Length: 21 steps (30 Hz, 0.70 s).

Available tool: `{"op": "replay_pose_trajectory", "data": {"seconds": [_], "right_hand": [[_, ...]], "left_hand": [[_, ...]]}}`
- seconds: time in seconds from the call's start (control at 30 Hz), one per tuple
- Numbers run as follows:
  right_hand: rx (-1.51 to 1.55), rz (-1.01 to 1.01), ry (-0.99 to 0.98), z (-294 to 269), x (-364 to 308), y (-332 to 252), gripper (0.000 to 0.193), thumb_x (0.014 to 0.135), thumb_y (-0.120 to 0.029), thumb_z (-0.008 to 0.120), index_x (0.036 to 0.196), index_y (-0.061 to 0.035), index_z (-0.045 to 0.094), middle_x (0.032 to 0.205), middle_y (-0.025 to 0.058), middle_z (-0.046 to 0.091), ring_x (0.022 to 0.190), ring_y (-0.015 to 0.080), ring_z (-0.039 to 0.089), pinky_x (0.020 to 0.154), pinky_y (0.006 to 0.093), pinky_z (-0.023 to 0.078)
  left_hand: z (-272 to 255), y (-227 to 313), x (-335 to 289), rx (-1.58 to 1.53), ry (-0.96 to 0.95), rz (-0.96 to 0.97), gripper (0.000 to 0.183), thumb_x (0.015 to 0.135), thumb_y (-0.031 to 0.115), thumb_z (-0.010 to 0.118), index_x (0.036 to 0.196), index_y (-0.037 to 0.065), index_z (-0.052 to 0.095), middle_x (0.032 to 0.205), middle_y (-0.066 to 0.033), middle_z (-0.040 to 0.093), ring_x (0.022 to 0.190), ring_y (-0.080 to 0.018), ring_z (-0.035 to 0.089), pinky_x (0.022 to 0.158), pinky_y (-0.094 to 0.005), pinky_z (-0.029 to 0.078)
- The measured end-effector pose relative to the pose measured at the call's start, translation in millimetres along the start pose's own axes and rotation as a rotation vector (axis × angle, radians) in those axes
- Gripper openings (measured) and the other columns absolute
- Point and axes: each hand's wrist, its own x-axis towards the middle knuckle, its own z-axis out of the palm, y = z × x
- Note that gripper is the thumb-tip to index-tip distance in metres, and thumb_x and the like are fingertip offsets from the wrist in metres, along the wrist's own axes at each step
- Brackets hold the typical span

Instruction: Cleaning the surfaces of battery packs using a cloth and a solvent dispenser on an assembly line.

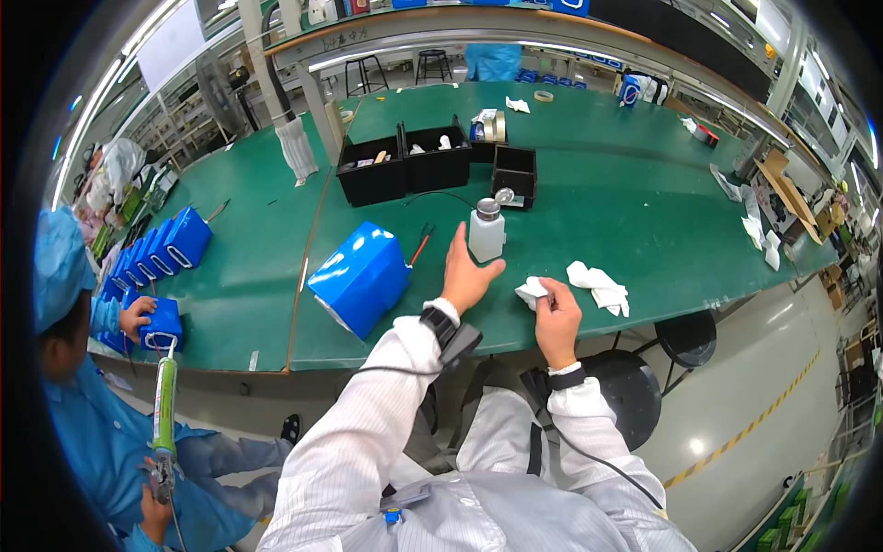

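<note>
My left hand is open, thumb and fingers spread, just in front of a white plastic pump bottle with a metal top and a raised lid. Between my right fingers is a crumpled white wipe; my right hand is closed on it near the table's front edge. A second crumpled wipe lies to the right of that hand. Left of my left hand rests a large blue shrink-wrapped battery pack, tilted to my view, with a red and black lead sticking out on its right.
Black bins with small items stand behind the bottle on the green table. At left a person in blue holds a caulking gun against a blue pack, near a row of similar packs. Black stools stand right of me.
</note>
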Motion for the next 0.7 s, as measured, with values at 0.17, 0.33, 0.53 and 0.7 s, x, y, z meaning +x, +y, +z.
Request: {"op": "replay_pose_trajectory", "data": {"seconds": [0.17,0.33,0.53,0.7], "right_hand": [[0.148,0.087,-0.007,2,76,-54,0.021,0.086,0.004,0.066,0.105,-0.0018,0.071,0.098,0.0114,0.067,0.08,0.0231,0.065,0.07,0.0311,0.051],[-0.028,-0.384,-0.012,34,152,-75,0.018,0.085,0.006,0.063,0.099,-0.0015,0.071,0.102,0.0144,0.071,0.09,0.0342,0.068,0.079,0.0375,0.056],[-0.541,-0.618,-0.288,25,128,-31,0.049,0.078,-0.02,0.076,0.121,0.0008,0.068,0.117,0.0161,0.069,0.11,0.0374,0.062,0.095,0.0476,0.046],[-0.499,-0.568,-0.376,8,138,-41,0.031,0.086,-0.002,0.069,0.117,0.0012,0.071,0.12,0.0142,0.067,0.107,0.0347,0.06,0.095,0.0437,0.047]], "left_hand": [[4,-14,48,-0.175,0.003,-0.088,0.08,0.075,0.028,0.087,0.143,0.006,0.051,0.13,-0.0183,0.067,0.122,-0.035,0.063,0.111,-0.0463,0.041],[12,9,23,0.01,-0.008,-0.052,0.06,0.076,0.03,0.087,0.126,0.009,0.062,0.117,-0.0129,0.071,0.111,-0.0338,0.067,0.1,-0.0444,0.043],[33,9,7,0.119,-0.018,0.016,0.057,0.085,0.035,0.073,0.133,0.009,0.057,0.131,-0.0185,0.062,0.123,-0.0397,0.057,0.101,-0.0526,0.038],[35,17,2,-0.045,0.011,-0.009,0.073,0.074,0.029,0.085,0.135,0.006,0.055,0.128,-0.0167,0.063,0.12,-0.0318,0.059,0.101,-0.0441,0.034]]}}
